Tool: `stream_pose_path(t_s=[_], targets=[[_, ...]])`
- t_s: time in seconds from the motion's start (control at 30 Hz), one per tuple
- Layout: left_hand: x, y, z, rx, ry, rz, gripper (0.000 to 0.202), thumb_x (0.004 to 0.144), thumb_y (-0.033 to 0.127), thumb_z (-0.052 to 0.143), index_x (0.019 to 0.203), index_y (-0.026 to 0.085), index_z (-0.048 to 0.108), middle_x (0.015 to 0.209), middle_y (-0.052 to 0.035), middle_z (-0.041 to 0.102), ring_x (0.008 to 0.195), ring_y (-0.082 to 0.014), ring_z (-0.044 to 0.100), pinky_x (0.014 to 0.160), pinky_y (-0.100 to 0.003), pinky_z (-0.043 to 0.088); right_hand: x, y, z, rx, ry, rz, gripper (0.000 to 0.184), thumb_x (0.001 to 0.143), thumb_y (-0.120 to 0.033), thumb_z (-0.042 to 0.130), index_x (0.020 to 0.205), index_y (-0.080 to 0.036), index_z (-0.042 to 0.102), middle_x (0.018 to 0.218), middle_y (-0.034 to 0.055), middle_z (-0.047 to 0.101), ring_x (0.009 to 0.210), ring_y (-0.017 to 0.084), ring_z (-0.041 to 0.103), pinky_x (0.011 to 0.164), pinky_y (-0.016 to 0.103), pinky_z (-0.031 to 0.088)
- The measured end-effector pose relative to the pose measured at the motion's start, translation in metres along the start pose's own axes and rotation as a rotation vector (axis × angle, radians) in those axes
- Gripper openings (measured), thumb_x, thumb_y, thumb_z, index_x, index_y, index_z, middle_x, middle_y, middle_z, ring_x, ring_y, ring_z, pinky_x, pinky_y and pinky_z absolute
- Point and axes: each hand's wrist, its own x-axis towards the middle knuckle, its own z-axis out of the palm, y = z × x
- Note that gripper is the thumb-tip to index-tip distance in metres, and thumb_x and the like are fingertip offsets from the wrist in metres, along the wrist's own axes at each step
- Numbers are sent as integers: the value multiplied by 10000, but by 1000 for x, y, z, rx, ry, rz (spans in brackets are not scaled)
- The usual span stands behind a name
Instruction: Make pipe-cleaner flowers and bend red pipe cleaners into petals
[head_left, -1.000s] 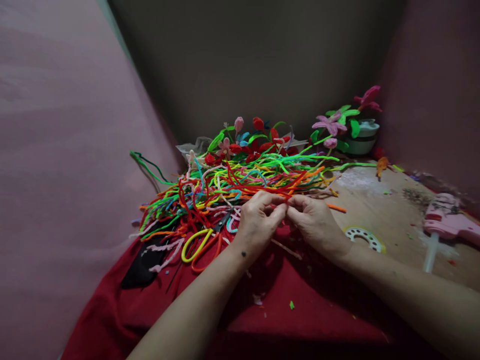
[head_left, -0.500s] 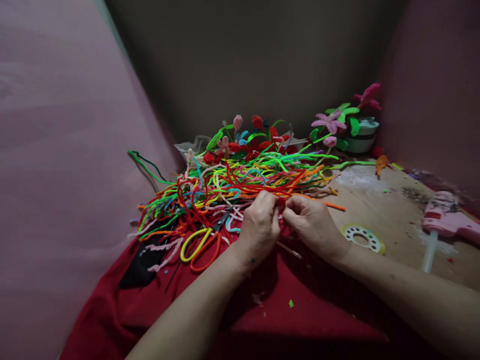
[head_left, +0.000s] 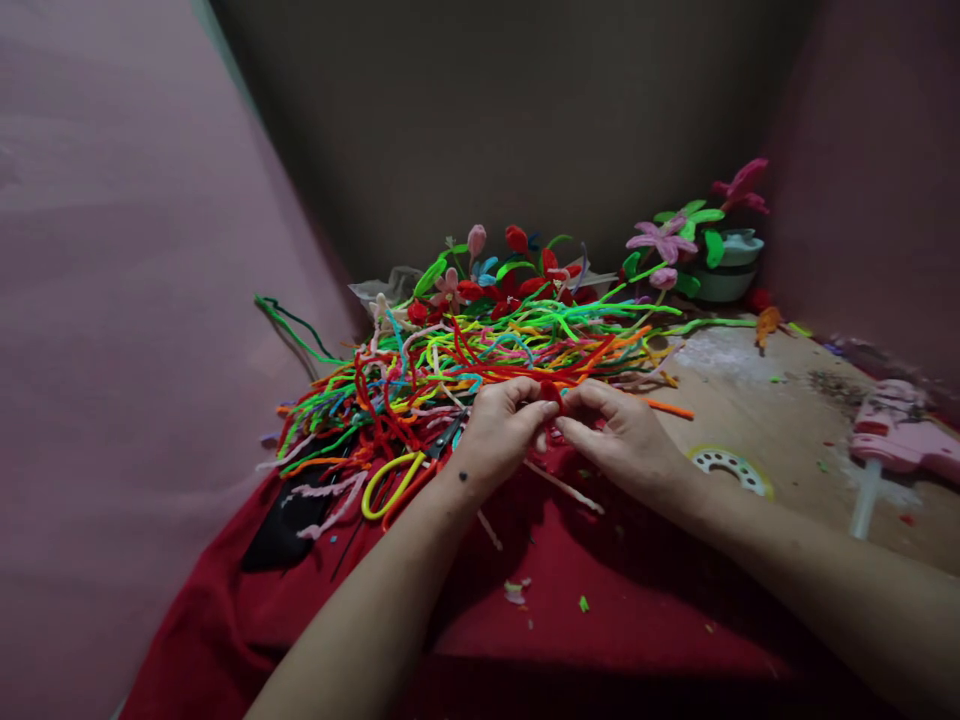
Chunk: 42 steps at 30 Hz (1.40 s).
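My left hand (head_left: 501, 432) pinches a small bent piece of red pipe cleaner (head_left: 553, 393) between thumb and fingers. On the other side, my right hand (head_left: 626, 440) has its thumb and fingertips closed at the same red piece. Parts of the piece are hidden by the fingers. Just behind both hands spreads a heap of many-coloured pipe cleaners (head_left: 420, 375). Scissors (head_left: 394, 485) with yellow and orange handles lie left of my left wrist, partly covered by the forearm. A pale pipe cleaner strip (head_left: 566, 487) lies on the red cloth (head_left: 630, 610) below my hands.
Fuzzy pipe cleaner flowers (head_left: 514, 265) stand at the back, and more rise beside a pale green pot (head_left: 727, 280). To the right are a white holed disc (head_left: 727, 462) and a pink glue gun (head_left: 896, 430). A black flat object (head_left: 281, 530) lies left. Walls close in around.
My left hand has turned, showing its thumb side, and its forearm covers more of the scissors. More of the red pipe cleaner shows between the fingers. My right hand's fingers have shifted slightly.
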Motion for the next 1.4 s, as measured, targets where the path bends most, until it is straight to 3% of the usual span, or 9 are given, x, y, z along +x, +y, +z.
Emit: stream_pose_path(t_s=[0.3, 0.5, 0.7, 0.8, 0.97, 1.07, 1.2, 1.27, 1.4], targets=[[3, -5, -3, -147, 59, 14, 128, 627, 242, 638, 632, 120, 600, 513, 41, 491, 440, -39, 367, 418, -178, 263, 3, 2, 1, 629, -107, 377, 137, 687, -293, 631, 703, -163, 592, 598, -27, 560, 529, 105, 488, 518, 231, 372], [1, 1, -4, -141, 25, -17, 105, 622, 211, 641, 617, 114, 599, 515, 42, 488, 446, -34, 365, 425, -175, 266, 2, 8, 1, 524, -183, 423, 248, 706, -387, 628, 678, -141, 645, 592, -1, 602, 506, 103, 492, 499, 232, 361], [-1, 2, -2, -183, -5, -47, 137, 618, 237, 664, 608, 117, 598, 512, 32, 520, 446, -49, 410, 440, -184, 306, 2, 0, 2, 551, -182, 432, 215, 653, -336, 662, 567, -141, 631, 505, -20, 566, 453, 82, 450, 481, 223, 353], [0, -6, 3, -138, 105, 57, 143, 641, 234, 650, 576, 134, 571, 545, 26, 544, 489, -68, 451, 493, -202, 362, 2, -4, 3, 616, -182, 465, 219, 619, -327, 688, 527, -146, 609, 476, -21, 562, 430, 81, 460, 460, 219, 353], [2, -13, 8, 169, 255, 418, 82, 663, 139, 619, 587, 167, 606, 625, 19, 549, 626, -92, 504, 613, -210, 399, 1, 1, 4, 713, -244, 556, 220, 618, -321, 690, 536, -136, 603, 475, -1, 573, 414, 86, 479, 436, 216, 358], [2, -9, 4, 108, 209, 297, 96, 662, 177, 637, 577, 155, 599, 568, 29, 528, 550, -78, 473, 538, -197, 377, 0, 4, 3, 748, -245, 540, 199, 634, -318, 690, 600, -134, 622, 524, 4, 602, 438, 86, 500, 452, 213, 372], [3, -2, -4, -60, -9, 21, 129, 672, 247, 635, 708, 124, 643, 571, 24, 559, 474, -55, 429, 458, -183, 331, 0, 1, 1, 701, -238, 525, 209, 660, -311, 671, 564, -140, 599, 485, -14, 580, 405, 75, 478, 424, 204, 345], [3, -1, -6, -61, -58, -10, 132, 654, 242, 643, 680, 113, 641, 547, 29, 544, 463, -46, 407, 450, -178, 311, 1, -2, 1, 667, -232, 527, 236, 646, -301, 682, 510, -141, 574, 447, -20, 559, 383, 69, 454, 409, 203, 322], [3, -4, -2, -57, 2, 33, 132, 594, 221, 680, 592, 110, 608, 511, 40, 506, 491, -57, 419, 482, -185, 339, 2, -1, 0, 617, -241, 496, 261, 627, -307, 705, 477, -135, 578, 433, -15, 559, 392, 67, 450, 436, 213, 328]])
